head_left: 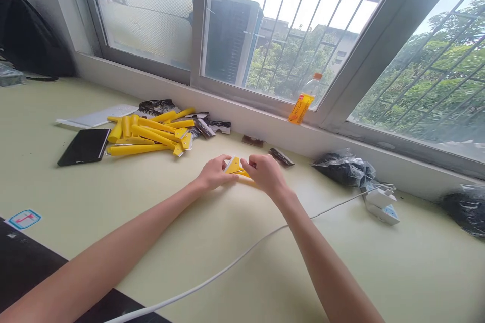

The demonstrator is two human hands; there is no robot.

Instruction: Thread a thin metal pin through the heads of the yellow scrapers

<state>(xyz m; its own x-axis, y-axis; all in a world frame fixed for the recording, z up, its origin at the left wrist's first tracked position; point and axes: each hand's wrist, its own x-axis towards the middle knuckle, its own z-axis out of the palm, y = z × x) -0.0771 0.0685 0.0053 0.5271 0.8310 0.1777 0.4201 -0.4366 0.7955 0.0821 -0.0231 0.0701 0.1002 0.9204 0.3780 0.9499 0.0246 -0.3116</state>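
Note:
A yellow scraper [234,165] lies on the table in front of me, its wide head pointing left and its handle running under my right hand. My left hand [216,173] is closed on the scraper's head, thumb and fingers at its edges. My right hand [265,171] is closed in a pinch around a thin, dark, rod-like tool [238,171], whose tip reaches the face of the scraper head. The tool's other end is hidden inside the fingers. Left of my hands is a pile of yellow scrapers [151,133], several with metal blades showing.
A black phone [85,146] lies beside the pile, with dark packaging [157,107] behind. A white cable [242,255] crosses the table under my right forearm to a power strip [381,207]. Bagged black items [343,169] lie right; an orange-labelled bottle [303,103] stands on the sill.

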